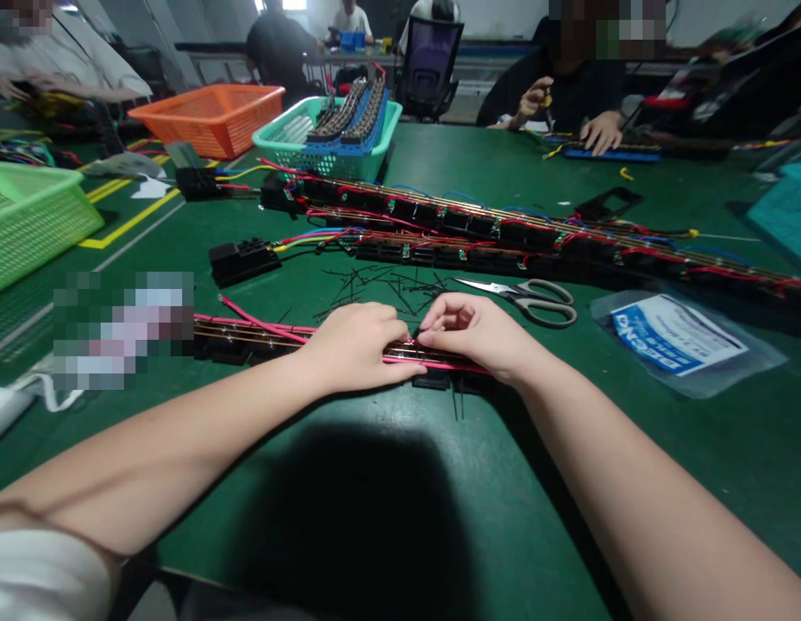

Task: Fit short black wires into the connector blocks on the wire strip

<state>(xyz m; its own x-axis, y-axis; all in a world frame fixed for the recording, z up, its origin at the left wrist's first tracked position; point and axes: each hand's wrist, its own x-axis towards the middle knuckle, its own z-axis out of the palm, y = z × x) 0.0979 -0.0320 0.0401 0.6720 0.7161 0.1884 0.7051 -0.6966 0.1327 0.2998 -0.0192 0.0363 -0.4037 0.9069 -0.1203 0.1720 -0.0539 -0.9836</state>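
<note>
A long black strip point(212, 347) with copper rods and red wires lies across the green table in front of me. My left hand point(358, 345) is closed over it, thumb on the near side and fingers on the far side. My right hand point(478, 332) is closed in a pinch just to the right, its fingertips at the rods on what looks like a black cable tie, mostly hidden. Two thin tie ends point(459, 404) stick out below the strip. Many loose black cable ties point(400, 289) are scattered behind it. Scissors point(529, 297) lie behind my right hand.
More wired black strips point(452, 216) run along behind, with a black connector block point(243, 259). A clear labelled bag point(688, 336) lies right. Green point(31, 216), orange point(212, 116) and teal point(271, 138) baskets stand left and back. A co-worker's hand point(600, 134) rests on another strip.
</note>
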